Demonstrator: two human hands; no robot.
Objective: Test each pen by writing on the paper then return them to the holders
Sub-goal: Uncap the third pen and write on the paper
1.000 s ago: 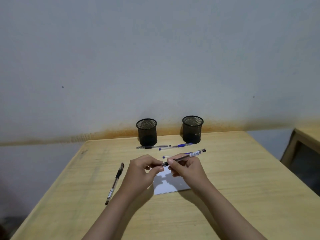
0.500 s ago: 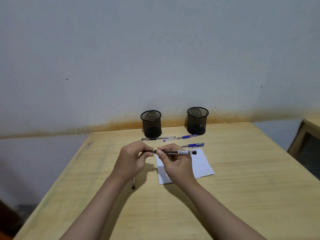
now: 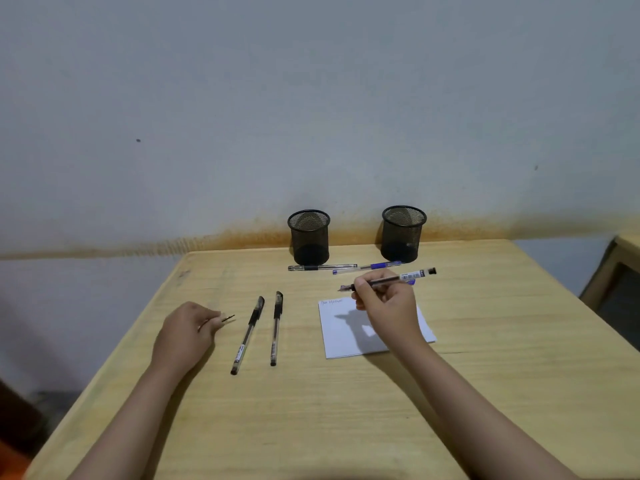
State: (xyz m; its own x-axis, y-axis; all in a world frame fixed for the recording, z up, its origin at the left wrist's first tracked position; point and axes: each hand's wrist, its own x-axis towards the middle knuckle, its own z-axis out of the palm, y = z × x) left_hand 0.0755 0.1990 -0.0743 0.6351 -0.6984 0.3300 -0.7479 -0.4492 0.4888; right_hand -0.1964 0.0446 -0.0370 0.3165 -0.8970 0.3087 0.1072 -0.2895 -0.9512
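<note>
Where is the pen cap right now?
In the head view, the small dark pen cap is pinched in the left hand, left of the two black pens lying on the wooden table.

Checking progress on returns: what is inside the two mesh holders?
Both the left holder and the right holder show no pens standing above their rims. Their mesh walls darken toward the bottom, so anything small lying on the floors cannot be seen.
</note>
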